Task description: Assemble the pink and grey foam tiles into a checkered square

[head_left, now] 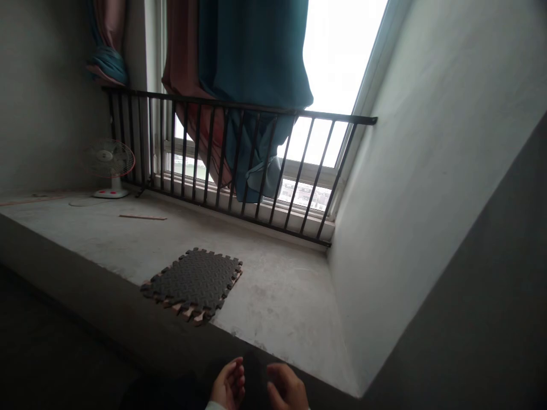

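My left hand (229, 384) is at the bottom of the view, palm turned inward, its fingers loosely bent and holding nothing. To its right, my right hand (288, 387) has curved fingers with the thumb apart, and nothing shows in it. A gap separates the two hands, which are in front of the ledge's front edge. Nearest to them is a stack of dark grey interlocking foam mats (196, 282), lying on the pale concrete ledge (277, 302). Lighter pinkish edges show beneath the top mat, and its near corner juts over the ledge's edge.
A black metal railing (239, 212) runs along the back before a window. Teal and pink curtains (256, 57) hang there, partly behind the bars. At the left stand a small fan (109, 165) and a thin wooden strip (143, 217). A pale wall (419, 188) bounds the right.
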A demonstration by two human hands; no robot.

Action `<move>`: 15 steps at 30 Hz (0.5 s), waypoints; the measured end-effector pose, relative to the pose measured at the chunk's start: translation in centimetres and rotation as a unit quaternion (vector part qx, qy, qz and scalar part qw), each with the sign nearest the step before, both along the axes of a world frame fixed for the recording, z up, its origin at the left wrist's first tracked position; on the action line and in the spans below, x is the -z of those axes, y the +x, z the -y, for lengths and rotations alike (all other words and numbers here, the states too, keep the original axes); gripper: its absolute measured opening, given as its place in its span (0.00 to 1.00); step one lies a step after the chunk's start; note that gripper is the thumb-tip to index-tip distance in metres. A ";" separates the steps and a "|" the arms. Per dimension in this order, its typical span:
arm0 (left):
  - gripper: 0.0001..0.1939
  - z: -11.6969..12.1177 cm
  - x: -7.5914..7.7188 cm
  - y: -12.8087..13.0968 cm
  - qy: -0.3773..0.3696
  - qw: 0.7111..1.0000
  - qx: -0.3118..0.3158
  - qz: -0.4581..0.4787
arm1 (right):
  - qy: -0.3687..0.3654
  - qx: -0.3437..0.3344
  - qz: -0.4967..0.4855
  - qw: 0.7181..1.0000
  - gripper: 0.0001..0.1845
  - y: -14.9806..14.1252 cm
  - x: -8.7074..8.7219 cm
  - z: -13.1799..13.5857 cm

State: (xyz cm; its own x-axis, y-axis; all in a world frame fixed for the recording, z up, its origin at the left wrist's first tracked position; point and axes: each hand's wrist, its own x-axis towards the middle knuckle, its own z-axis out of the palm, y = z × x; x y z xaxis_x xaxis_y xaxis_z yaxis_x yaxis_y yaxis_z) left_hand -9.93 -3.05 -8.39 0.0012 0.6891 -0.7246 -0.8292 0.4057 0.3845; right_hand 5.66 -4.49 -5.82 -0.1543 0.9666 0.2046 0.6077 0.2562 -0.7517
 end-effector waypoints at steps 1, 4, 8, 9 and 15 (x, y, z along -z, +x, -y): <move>0.04 0.2 0.0 -0.1 0.003 1.000 0.000 0.000 | 0.001 -0.019 -0.001 1.000 0.13 -1.3 -0.6 -1.6; 0.04 0.5 -0.1 -0.7 -0.001 1.000 -0.016 0.001 | -0.045 -0.011 0.011 0.999 0.15 -5.7 -2.6 -6.2; 0.04 0.9 0.0 -1.3 0.006 0.998 -0.062 0.001 | -0.089 -0.077 0.146 0.982 0.19 -11.6 -4.0 -10.6; 0.04 1.0 0.0 -1.4 0.011 0.997 -0.076 -0.001 | -0.095 -0.094 0.188 0.973 0.21 -12.9 -4.0 -11.3; 0.05 1.5 0.5 -2.2 0.026 0.996 -0.090 0.003 | -0.136 -0.086 0.321 0.933 0.34 -17.5 -3.3 -13.7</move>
